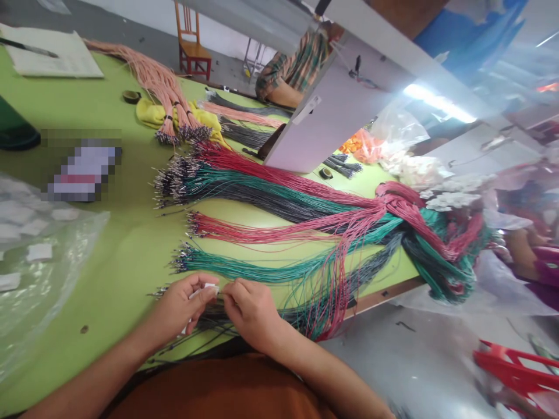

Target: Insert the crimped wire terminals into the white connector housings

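Note:
My left hand (181, 305) is closed on a small white plastic connector (211, 286), which sticks out between thumb and forefinger. Another bit of white shows below its palm. Just to the right, my right hand (253, 311) is pinched, its fingertips pointing at the connector; what they grip is hidden. Black wires (209, 320) run beneath both hands. Beyond them lie a bundle of green wires (244, 270) and a bundle of red wires (248, 231), with metal terminals at their left ends.
Thicker red, green and black bundles (262, 183) cross the green table (126, 244) and hang over its right edge. A clear bag (56, 285) of white connectors lies left. Pink wires (152, 75) rest on yellow cloth (151, 113). A panel (323, 110) stands behind; another person (292, 70) sits beyond.

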Demonstrator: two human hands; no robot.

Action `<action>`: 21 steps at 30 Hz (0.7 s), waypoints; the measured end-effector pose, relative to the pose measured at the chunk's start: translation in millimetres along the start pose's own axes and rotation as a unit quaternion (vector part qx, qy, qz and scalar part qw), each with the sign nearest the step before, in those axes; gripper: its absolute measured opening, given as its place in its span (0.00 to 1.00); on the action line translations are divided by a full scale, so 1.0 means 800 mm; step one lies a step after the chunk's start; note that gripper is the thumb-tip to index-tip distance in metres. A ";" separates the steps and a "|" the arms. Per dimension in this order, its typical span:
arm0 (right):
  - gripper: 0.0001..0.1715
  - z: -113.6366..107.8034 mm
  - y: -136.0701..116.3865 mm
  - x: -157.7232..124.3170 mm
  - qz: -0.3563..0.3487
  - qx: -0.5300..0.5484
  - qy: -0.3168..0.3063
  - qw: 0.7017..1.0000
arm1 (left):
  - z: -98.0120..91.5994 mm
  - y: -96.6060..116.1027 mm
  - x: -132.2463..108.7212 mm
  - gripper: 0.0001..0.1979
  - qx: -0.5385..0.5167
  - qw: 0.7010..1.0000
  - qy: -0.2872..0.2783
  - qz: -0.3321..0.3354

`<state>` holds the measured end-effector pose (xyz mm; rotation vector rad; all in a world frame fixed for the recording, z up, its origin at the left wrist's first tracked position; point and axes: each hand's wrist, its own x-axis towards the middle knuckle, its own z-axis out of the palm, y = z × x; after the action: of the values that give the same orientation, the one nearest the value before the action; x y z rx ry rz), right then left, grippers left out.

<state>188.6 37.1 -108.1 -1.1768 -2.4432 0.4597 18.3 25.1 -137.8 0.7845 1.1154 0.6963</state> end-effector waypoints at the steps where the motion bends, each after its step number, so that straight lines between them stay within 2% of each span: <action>1: 0.10 0.003 -0.002 -0.002 0.004 0.004 0.003 1.000 | 0.000 0.000 0.000 0.19 0.003 1.000 -0.002 -0.001; 6: 0.09 0.005 -0.005 -0.003 0.026 0.065 0.003 0.998 | 0.001 0.002 -0.004 0.21 0.009 1.000 0.005 -0.014; 10: 0.10 -0.012 0.016 0.007 0.065 0.168 -0.021 0.983 | -0.004 0.001 -0.006 0.18 0.003 1.000 -0.024 -0.016; 11: 0.10 -0.016 0.024 0.010 0.079 0.146 -0.017 0.986 | -0.005 0.000 -0.006 0.18 0.010 0.999 -0.032 -0.017; 13: 0.09 -0.017 0.038 0.014 0.094 0.035 -0.013 0.995 | -0.007 -0.001 -0.007 0.17 0.032 0.998 -0.040 -0.019; 16: 0.08 -0.011 0.053 0.015 0.071 -0.124 -0.044 0.989 | -0.007 -0.003 -0.006 0.16 0.052 0.998 -0.043 -0.020; 18: 0.09 -0.009 0.058 0.013 0.058 -0.137 -0.038 0.988 | -0.007 -0.003 -0.005 0.16 0.053 0.997 -0.046 -0.021; 21: 0.09 -0.019 0.057 0.008 0.075 -0.046 0.022 0.996 | -0.007 -0.002 -0.004 0.16 0.059 0.997 -0.050 -0.021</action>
<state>222.5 71.5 -113.8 -1.3997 -2.3713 0.3641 12.5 22.4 -139.2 0.8838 1.0862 0.5542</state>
